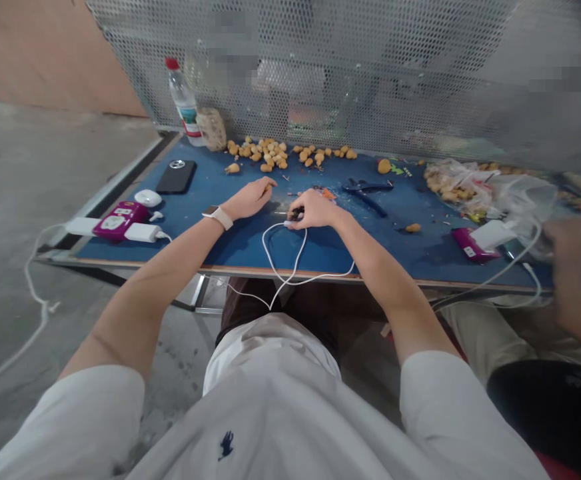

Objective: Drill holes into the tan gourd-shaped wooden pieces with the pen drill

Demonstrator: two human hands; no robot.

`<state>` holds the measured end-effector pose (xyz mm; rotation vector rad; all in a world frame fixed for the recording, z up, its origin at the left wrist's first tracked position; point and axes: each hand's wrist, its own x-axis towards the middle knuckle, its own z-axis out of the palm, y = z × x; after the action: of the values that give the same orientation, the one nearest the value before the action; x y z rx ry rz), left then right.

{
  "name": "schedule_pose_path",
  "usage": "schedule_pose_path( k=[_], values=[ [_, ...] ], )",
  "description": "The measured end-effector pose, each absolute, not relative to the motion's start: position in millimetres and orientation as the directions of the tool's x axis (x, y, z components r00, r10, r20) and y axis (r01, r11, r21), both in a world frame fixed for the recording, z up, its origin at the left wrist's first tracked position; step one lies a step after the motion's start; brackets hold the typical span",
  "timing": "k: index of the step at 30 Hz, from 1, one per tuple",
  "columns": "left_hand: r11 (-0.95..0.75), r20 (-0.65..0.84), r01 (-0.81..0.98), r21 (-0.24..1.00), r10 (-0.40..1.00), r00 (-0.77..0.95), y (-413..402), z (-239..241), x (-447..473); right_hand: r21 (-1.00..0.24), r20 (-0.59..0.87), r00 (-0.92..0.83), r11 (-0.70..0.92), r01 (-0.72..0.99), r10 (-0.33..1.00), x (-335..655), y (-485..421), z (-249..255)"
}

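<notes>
A dark tool (297, 214) is gripped by the right hand (316, 209) over the table (238, 250) and could be jerked if the looped cable (288, 283) were snagged; the left hand's (253, 199) grip cannot be told.

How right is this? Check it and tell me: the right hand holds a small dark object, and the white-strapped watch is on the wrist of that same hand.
Wrong side: the white-strapped watch is on the wrist of the left hand, as the head view shows. The right hand does hold a small dark object.
</notes>
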<state>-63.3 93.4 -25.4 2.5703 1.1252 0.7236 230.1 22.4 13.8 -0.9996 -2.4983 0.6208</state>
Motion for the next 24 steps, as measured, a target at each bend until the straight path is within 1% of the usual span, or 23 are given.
schedule_pose_path(
  k=[8,16,20,24],
  values=[
    [-0.649,0.311,0.625,0.434,0.759,0.572,93.9,-25.6,-65.8,-0.574,0.156,-0.665,0.615,0.541,0.731,226.3,23.7,12.3],
    [-0.646,0.324,0.583,0.492,0.758,0.567,94.9,-26.2,-66.3,-0.514,0.166,-0.673,0.646,0.565,0.721,223.7,26.3,11.3],
    [-0.624,0.317,0.602,0.498,0.777,0.544,92.8,-23.5,-65.3,-0.563,0.140,-0.667,0.613,0.554,0.732,227.3,28.3,10.8],
    [-0.596,0.303,0.597,0.537,0.797,0.523,92.0,-20.1,-65.5,-0.614,0.130,-0.659,0.582,0.533,0.741,234.4,29.1,10.9]
  ],
)
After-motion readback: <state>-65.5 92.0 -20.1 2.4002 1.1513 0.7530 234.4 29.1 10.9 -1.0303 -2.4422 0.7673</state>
